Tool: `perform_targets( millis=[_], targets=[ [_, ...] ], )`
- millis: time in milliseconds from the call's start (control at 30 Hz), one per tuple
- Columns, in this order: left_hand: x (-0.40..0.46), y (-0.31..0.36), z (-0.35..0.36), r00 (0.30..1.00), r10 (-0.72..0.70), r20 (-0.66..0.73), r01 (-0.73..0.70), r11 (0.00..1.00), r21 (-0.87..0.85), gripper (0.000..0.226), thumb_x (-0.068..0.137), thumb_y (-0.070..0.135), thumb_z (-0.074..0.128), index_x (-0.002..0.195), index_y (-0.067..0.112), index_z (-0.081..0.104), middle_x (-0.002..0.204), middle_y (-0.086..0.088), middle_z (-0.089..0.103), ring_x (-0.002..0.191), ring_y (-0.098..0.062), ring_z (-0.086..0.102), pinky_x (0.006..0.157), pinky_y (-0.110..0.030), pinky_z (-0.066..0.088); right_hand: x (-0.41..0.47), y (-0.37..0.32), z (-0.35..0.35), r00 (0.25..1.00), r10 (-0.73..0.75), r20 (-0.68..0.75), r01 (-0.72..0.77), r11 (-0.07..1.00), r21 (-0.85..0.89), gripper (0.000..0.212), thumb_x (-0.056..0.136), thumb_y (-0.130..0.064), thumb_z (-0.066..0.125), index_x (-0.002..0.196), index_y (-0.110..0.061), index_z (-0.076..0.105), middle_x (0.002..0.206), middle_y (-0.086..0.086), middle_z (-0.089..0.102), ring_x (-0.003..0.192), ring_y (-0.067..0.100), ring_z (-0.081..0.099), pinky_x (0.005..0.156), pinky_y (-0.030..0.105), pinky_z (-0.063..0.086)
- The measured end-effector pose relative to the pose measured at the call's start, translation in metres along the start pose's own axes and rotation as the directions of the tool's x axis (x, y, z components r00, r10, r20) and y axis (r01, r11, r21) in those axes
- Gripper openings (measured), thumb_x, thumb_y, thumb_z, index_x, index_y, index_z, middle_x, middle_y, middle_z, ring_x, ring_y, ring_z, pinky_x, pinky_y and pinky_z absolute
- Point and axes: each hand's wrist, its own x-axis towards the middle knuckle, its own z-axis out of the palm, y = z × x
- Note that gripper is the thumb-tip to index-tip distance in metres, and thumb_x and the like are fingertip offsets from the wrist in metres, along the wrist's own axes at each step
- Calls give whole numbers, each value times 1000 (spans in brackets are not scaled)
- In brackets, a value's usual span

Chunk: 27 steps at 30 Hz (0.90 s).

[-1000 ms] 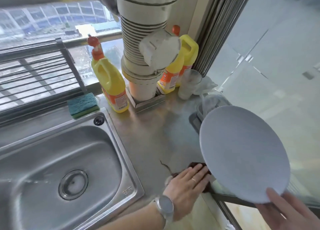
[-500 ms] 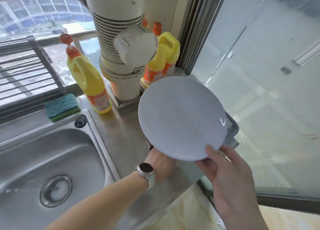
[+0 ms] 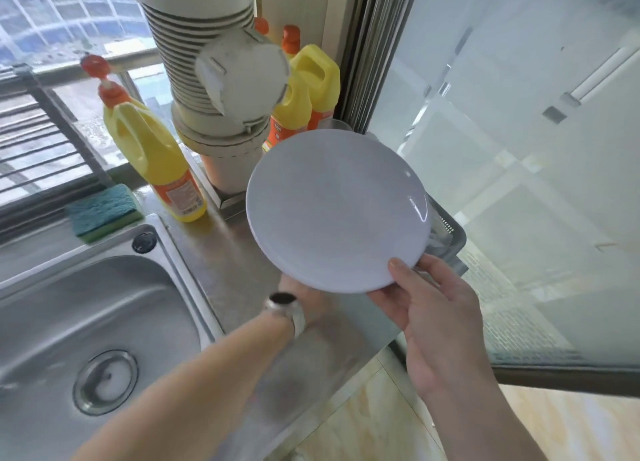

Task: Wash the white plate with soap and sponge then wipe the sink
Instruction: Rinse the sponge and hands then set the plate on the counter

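1. The right hand (image 3: 436, 325) grips the white plate (image 3: 337, 209) at its near edge, with the thumb on top; the plate is tilted in the air above the steel counter (image 3: 225, 263), to the right of the sink (image 3: 100, 322).
2. The left hand (image 3: 308, 299) is mostly hidden under the plate, so I cannot tell if it is open or closed.
3. The green sponge (image 3: 104, 211) lies just behind the sink.
4. A yellow soap bottle (image 3: 156, 159) stands behind the sink, just right of the sponge.
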Motion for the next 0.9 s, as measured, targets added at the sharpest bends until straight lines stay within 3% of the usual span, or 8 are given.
perform_targets(
  millis=[100, 167, 200, 333, 467, 567, 733, 900],
  targets=[
    [-66, 61, 7, 949, 316, 9, -316, 949, 0, 51, 98, 34, 48, 149, 28, 47, 157, -6, 47, 146, -34, 42, 119, -47, 36, -4, -6, 3, 1000, 13, 7, -13, 1000, 27, 12, 95, 1, 63, 103, -6, 68, 92, 6, 79, 84, 19, 77, 66, 26, 62],
    [-84, 62, 18, 915, 383, 128, -392, 918, 52, 54, 101, 35, 44, 154, 34, 35, 167, -3, 32, 155, -30, 26, 126, -47, 27, -4, -11, 4, 1000, 9, 1, -9, 999, 35, 12, 94, 1, 63, 102, -7, 68, 93, 7, 79, 84, 20, 77, 67, 27, 62],
    [-71, 49, 20, 927, 371, 44, -374, 922, 97, 54, 102, 37, 41, 155, 36, 32, 168, -1, 30, 155, -28, 26, 125, -47, 27, -3, -13, 4, 1000, 2, -5, -2, 1000, 30, 12, 94, 1, 64, 103, -7, 68, 93, 7, 79, 84, 20, 77, 68, 27, 63],
    [13, 4, -16, 992, 21, -127, -5, 993, 120, 49, 102, 23, 46, 151, 23, 48, 155, -9, 51, 141, -37, 46, 114, -48, 42, 5, -18, 0, 999, -41, -11, 41, 999, 15, 11, 93, 1, 65, 102, -5, 68, 91, 7, 79, 81, 19, 77, 70, 28, 63],
    [59, -31, -33, 955, -273, 116, 271, 962, 33, 49, 103, 30, 51, 148, 12, 50, 156, -13, 48, 144, -35, 43, 117, -41, 33, 13, -22, -6, 997, -73, -20, 73, 997, 18, 13, 93, 2, 65, 105, -3, 67, 89, 7, 78, 81, 20, 77, 69, 29, 63],
    [33, 21, -14, 992, 9, -123, 10, 988, 156, 42, 98, 18, 52, 139, 12, 59, 140, -15, 62, 129, -39, 57, 108, -46, 46, 14, -29, -9, 996, -80, -29, 81, 997, 18, 13, 93, 1, 66, 105, -3, 67, 92, 9, 77, 76, 18, 76, 67, 27, 63],
    [-63, 94, 54, 890, 434, 140, -455, 862, 222, 51, 94, 23, 44, 144, 16, 53, 161, -11, 42, 152, -34, 33, 122, -46, 34, 12, -41, -8, 995, -97, -25, 99, 993, 65, 13, 93, 4, 63, 103, -3, 66, 92, 11, 75, 74, 19, 76, 66, 27, 63],
    [-56, 65, 21, 915, 402, 41, -402, 896, 192, 51, 98, 16, 38, 148, 14, 48, 163, -11, 39, 150, -29, 39, 116, -41, 43, 11, -42, -9, 995, -95, -3, 95, 994, 44, 16, 92, 4, 64, 107, -2, 67, 95, 10, 77, 84, 24, 77, 71, 30, 64]
  ],
)
